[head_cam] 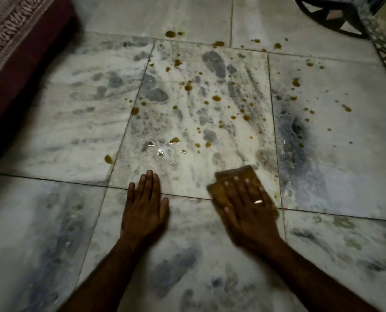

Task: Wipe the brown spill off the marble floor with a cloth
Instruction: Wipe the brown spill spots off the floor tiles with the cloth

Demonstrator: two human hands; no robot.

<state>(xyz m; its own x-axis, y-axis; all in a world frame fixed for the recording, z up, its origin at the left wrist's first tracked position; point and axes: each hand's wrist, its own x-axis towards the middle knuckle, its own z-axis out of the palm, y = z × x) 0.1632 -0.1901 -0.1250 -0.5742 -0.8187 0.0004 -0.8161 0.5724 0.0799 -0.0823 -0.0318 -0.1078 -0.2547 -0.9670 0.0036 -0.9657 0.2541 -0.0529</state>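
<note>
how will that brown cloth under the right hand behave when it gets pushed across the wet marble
The flat, folded brown cloth looks thin and limp, so it would likely bunch or unfold unless the right hand keeps its palm spread over it. On the glossy marble floor, wet with brown spill drops, it should probably slide easily and smear before soaking them up.

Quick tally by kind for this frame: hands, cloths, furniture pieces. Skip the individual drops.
Bare hands: 2, the left hand flat on the white-grey marble floor, the right hand pressing the cloth.
Brown folded cloth: 1.
Furniture pieces: 2, a maroon patterned cushion edge and a dark wooden stool base.
Total: 5.
Brown spill drops: too many to count.
</note>
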